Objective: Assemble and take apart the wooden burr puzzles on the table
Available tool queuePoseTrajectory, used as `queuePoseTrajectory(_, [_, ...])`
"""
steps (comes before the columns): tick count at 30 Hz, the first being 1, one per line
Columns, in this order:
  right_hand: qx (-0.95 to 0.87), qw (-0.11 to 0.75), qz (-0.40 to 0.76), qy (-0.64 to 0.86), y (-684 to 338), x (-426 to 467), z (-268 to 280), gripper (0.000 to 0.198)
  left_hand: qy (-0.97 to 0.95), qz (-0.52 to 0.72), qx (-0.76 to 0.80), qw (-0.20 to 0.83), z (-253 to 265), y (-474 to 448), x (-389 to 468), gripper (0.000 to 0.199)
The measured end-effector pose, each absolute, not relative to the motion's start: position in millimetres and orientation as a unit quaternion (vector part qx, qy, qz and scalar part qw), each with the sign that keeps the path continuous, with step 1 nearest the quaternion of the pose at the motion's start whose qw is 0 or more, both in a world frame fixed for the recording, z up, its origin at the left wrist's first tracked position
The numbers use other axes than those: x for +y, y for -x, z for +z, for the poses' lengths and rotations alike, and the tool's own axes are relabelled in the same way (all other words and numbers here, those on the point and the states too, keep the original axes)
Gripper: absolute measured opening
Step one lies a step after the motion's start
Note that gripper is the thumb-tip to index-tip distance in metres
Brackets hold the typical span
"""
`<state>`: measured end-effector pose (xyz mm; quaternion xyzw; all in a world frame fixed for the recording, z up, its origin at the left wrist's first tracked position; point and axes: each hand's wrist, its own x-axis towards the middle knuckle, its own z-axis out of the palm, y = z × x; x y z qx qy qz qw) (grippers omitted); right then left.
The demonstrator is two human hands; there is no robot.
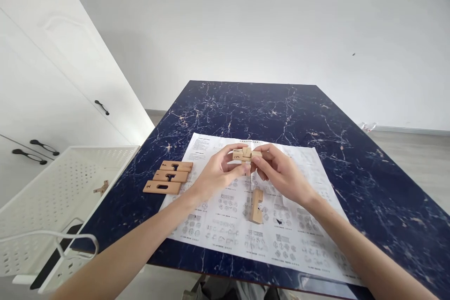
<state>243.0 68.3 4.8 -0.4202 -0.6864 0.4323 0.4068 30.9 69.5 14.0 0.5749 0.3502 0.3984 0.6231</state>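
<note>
Above the printed instruction sheet (218,206), my left hand (227,166) and my right hand (276,168) are both closed on joined wooden puzzle pieces (246,153). Numbers are marked on the left end of these light wood blocks. Fingers cover part of both ends, so exactly how the blocks interlock cannot be made out. One loose notched wooden puzzle piece (257,207) lies on the sheet, below my hands and toward me.
Three flat wooden plates (162,187) with cut-out slots and numbers lie at the left of the dark blue marbled table (242,108). A white perforated cart (80,164) stands left of the table, with a small wooden cross-shaped piece (101,188) in it. White cabinets (63,65) rise behind the cart.
</note>
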Motion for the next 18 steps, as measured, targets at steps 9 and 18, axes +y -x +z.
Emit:
queuePoseTrajectory(9, [-0.655, 0.419, 0.46, 0.428, -242, 64, 12, 0.034, -0.592, 0.416, 0.39, 0.569, 17, -36, 67, 0.042])
queuePoseTrajectory(18, [-0.599, 0.399, 0.549, 0.425, -245, 63, 20, 0.038, -0.604, 0.407, 0.387, 0.565, 24, -37, 65, 0.035])
